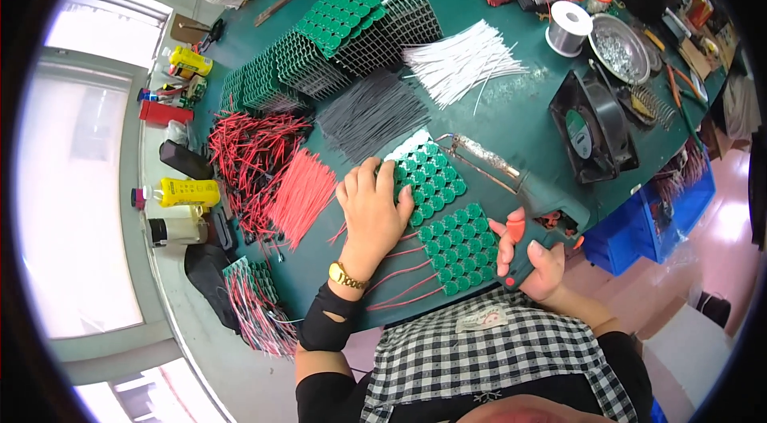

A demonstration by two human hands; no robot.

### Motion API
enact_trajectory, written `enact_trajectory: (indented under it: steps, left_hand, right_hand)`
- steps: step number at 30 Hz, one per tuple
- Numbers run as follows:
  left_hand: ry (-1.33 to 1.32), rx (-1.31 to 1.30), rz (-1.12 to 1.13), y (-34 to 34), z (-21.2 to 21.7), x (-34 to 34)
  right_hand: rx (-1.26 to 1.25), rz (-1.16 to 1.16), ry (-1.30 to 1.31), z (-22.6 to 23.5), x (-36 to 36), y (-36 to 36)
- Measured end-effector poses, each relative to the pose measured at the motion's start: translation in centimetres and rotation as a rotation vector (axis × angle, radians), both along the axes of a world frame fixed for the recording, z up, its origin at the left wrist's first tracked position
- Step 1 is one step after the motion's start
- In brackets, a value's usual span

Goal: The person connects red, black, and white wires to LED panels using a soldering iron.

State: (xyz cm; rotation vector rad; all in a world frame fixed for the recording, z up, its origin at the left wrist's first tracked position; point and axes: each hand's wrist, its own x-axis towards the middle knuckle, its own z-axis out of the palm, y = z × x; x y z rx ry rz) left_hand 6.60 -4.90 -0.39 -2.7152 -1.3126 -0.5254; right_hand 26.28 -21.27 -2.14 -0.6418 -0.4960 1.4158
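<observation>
My left hand (371,203), with a gold watch (347,275) at the wrist, rests at the left edge of the upper panel of round green circuit boards (435,179). Its fingers and thumb are apart; the thumb tip touches the panel. A second panel of round green boards (459,251) lies nearer me, with several red wires (403,287) trailing from its left side. My right hand (531,259) is wrapped round the handle of a soldering gun (547,203). The gun's metal tip points up and left, by the upper panel's top right corner.
Piles of red wires (304,195), red-and-black wires (256,151), black wires (371,115) and white wires (463,63) lie beyond my left hand. Stacked board panels (343,15) stand behind. On the right are a black fan (591,123), a solder spool (569,27) and a metal bowl (619,47).
</observation>
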Motion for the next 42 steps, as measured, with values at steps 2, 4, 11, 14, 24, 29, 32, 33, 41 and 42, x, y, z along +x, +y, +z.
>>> enact_trajectory:
  steps: [2,4,11,14,24,29,32,33,41,42]
  left_hand:
    - [-0.005,-0.031,-0.027,0.4,0.3,-0.1]
    - [-0.013,-0.073,-0.063,0.5,0.9,-0.2]
    - [-0.078,-0.148,-0.172,0.7,0.5,-0.5]
    - [0.008,-0.21,-0.179,-0.1,1.3,0.8]
    - [0.044,-0.282,-0.153,-0.7,1.2,1.5]
    - [-0.101,-0.066,0.036,7.9,2.3,1.9]
    - [0.242,-0.097,0.004,9.6,2.8,3.5]
    - [0.241,-0.092,0.008,10.2,2.4,3.6]
    - [0.13,0.011,-0.114,11.8,0.7,3.1]
    - [0.125,-0.087,-0.064,11.9,1.4,3.3]
  right_hand:
    - [-0.021,-0.052,-0.03,0.1,-0.4,0.3]
    - [-0.024,-0.102,-0.064,-0.3,-0.7,0.3]
    - [0.057,-0.227,-0.084,-0.2,-2.1,0.3]
    - [0.042,-0.251,-0.069,-0.1,-2.2,0.5]
    - [0.156,-0.252,-0.094,-1.3,-2.0,0.7]
    - [0.206,-0.264,-0.133,-1.8,-1.9,0.6]
    - [0.208,-0.285,-0.104,-1.6,-1.7,0.4]
    - [0.214,-0.281,-0.103,-1.5,-1.7,0.4]
    - [0.204,-0.288,-0.017,-1.6,-1.5,0.3]
    - [0.215,-0.286,-0.018,-1.8,-1.5,0.2]
